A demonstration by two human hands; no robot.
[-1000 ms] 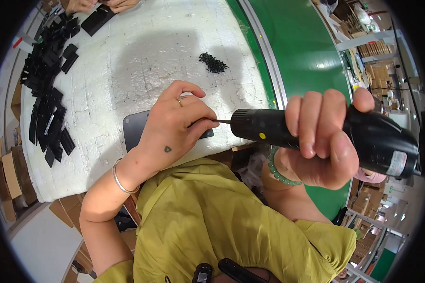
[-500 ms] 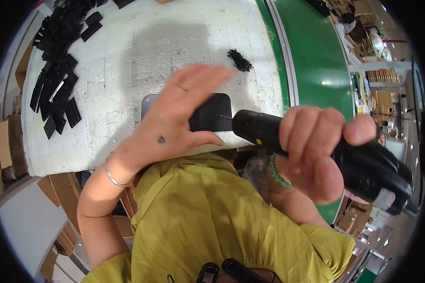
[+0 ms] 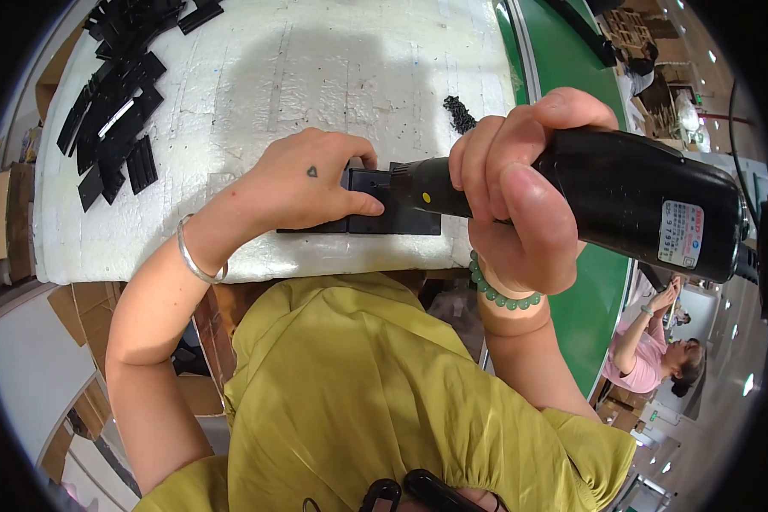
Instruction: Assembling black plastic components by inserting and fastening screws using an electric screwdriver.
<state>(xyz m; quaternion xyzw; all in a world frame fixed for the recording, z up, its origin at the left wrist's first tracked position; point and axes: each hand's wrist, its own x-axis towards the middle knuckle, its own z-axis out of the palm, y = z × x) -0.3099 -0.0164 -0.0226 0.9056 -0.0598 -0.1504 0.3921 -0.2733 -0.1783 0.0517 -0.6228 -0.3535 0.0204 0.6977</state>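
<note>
A flat black plastic panel point(image 3: 412, 224) lies on the white padded table top in front of me. My left hand point(image 3: 294, 181) is closed over its left part, thumb and fingers gripping a raised black section, and hides much of it. In my right hand point(image 3: 520, 183) is a black electric screwdriver point(image 3: 640, 183), held almost level, its nose pointing left over the panel. The nose covers the panel's middle, so I cannot see whether the bit touches it.
A small heap of tiny black pieces, seemingly screws point(image 3: 459, 113), sits beyond the screwdriver. Many black plastic parts point(image 3: 119, 115) are piled at the far left. A green surface point(image 3: 576, 264) runs along the right, where another person in pink point(image 3: 644, 354) is at work.
My left hand has come down from above the panel and closed on it. The screwdriver has moved left and away from me, its nose now over the panel.
</note>
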